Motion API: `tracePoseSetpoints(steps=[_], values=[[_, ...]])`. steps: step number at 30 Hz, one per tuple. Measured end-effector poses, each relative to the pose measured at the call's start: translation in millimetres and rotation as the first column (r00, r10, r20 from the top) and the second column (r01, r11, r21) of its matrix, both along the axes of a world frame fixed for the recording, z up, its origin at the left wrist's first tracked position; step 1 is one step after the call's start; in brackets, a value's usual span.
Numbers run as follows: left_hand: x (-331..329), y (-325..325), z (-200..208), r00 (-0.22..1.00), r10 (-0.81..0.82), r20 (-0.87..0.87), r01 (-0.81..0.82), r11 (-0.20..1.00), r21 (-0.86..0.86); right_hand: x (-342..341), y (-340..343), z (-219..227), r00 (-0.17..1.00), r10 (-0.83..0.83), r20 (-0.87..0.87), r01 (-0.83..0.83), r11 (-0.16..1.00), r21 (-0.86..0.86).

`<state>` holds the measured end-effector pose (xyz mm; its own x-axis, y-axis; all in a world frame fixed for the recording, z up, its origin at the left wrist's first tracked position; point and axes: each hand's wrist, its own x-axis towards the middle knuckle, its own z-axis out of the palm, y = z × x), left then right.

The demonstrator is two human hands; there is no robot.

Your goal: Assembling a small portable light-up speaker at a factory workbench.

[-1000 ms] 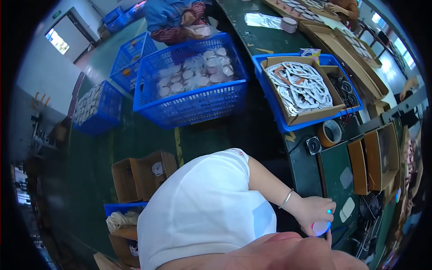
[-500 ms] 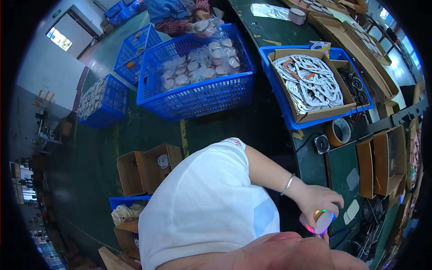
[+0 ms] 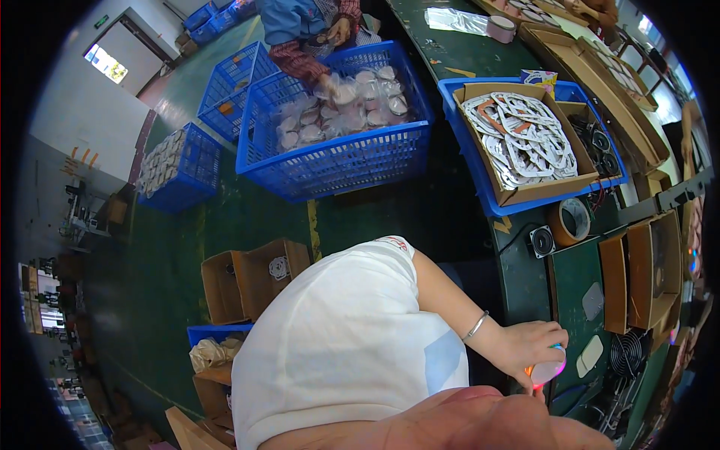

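My left hand (image 3: 525,349) reaches over the work table with a metal bangle (image 3: 478,324) on its wrist. Its fingers are bent over a small round pale device (image 3: 547,370), whose rim glows pink, orange and blue. Just below the device a fingertip of my right hand (image 3: 538,394) shows; the rest of that hand is hidden. Beside the device lie a pale rounded plate (image 3: 589,355) and a grey one (image 3: 592,301). A round black grille (image 3: 627,350) sits to their right.
A blue tray (image 3: 491,204) holds a cardboard box (image 3: 541,193) of white frames. Near it are a tape roll (image 3: 570,220), a square speaker (image 3: 541,241) and cardboard boxes (image 3: 613,281). A co-worker's hand (image 3: 328,84) is in a blue crate (image 3: 337,154) of round bagged pieces.
My left hand's fingers, spread and raised before, now bend closer over the device, whose face has turned. The co-worker's hand has gone down into the crate. The whole view has shifted slightly.
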<state>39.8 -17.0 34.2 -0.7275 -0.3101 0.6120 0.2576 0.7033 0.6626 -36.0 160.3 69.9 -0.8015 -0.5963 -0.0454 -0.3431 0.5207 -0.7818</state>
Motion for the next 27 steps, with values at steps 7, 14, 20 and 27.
tracePoseSetpoints(steps=[7, 14, 20, 27], values=[[-7.9, -3.9, -5.8, 1.000, -0.028, -0.004, 0.028, 0.999, -0.028, -17.4, -5.9, -12.2, 0.997, 0.069, -0.028, -0.069, 0.998, -0.012], [1.1, -16.4, 6.0, 0.999, 0.019, -0.038, -0.021, 0.999, -0.042, -23.3, 2.2, 4.7, 0.962, 0.162, -0.221, -0.184, 0.979, -0.083], [-4.8, -19.9, 10.8, 1.000, -0.012, 0.027, 0.015, 0.995, -0.096, -31.4, -7.3, 26.4, 0.924, 0.142, -0.354, -0.171, 0.984, -0.052], [-8.1, -13.5, 10.6, 0.998, -0.014, 0.053, 0.020, 0.994, -0.110, -43.8, -3.5, 23.3, 0.958, 0.112, -0.263, -0.150, 0.980, -0.128]])
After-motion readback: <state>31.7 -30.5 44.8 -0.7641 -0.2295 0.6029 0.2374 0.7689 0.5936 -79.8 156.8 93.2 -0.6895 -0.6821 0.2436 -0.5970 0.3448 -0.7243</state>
